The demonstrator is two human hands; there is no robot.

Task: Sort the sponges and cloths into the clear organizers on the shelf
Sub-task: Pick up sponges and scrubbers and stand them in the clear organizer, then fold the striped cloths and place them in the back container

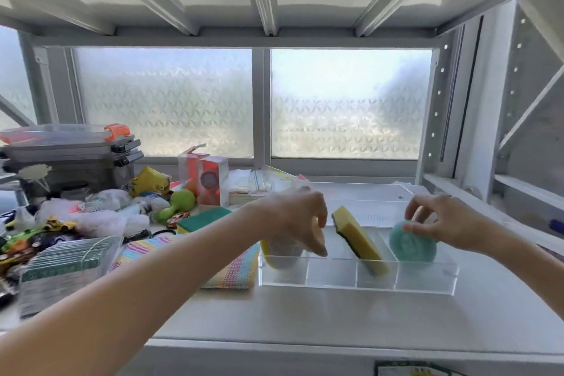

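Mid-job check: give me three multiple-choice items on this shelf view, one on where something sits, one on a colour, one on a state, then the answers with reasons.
1. Where is the yellow sponge?
A. Flat on the striped cloth
B. Leaning in a middle compartment of the clear organizer
C. On the stacked bins

2. What colour is the round scrubber?
A. Teal
B. Red
C. Black

3. What is the right hand doing?
A. Resting flat on the shelf
B. Gripping the striped cloth
C. Holding the round scrubber at the organizer's right end compartment

Answers: B, it tilts between the dividers; A, its face is blue-green; C, fingers pinch its top edge.
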